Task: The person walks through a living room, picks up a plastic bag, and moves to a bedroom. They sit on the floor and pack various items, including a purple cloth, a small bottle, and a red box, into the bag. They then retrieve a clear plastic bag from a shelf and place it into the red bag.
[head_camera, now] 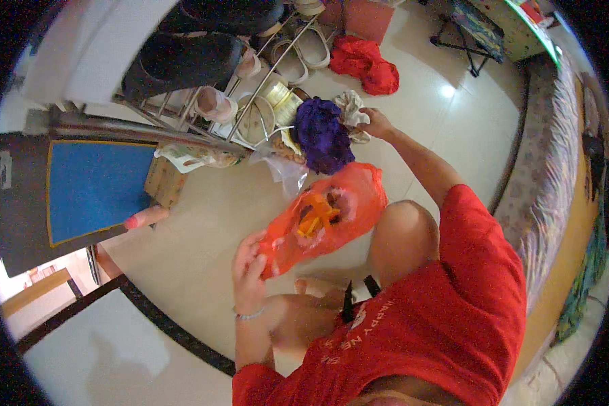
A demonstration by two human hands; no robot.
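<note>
My left hand [248,266] grips one end of a red translucent plastic bag [360,203]. An orange item [317,215] and something dark show through its film; what they are I cannot tell. Farther out, my right hand [378,124] has its fingers closed on a crumpled off-white cloth [352,109]. Touching that cloth is a bunched purple cloth [322,134], just beyond the bag's far edge. A clear plastic bag [284,170] lies on the floor to the left of the purple cloth.
A metal shoe rack [271,63] with dark shoes [182,63] stands at upper left, a roll of pale yellow material [281,101] beside it. A red cloth bundle [365,66] lies on the tiles. At upper right are a folding stool [472,33] and a bed [548,152].
</note>
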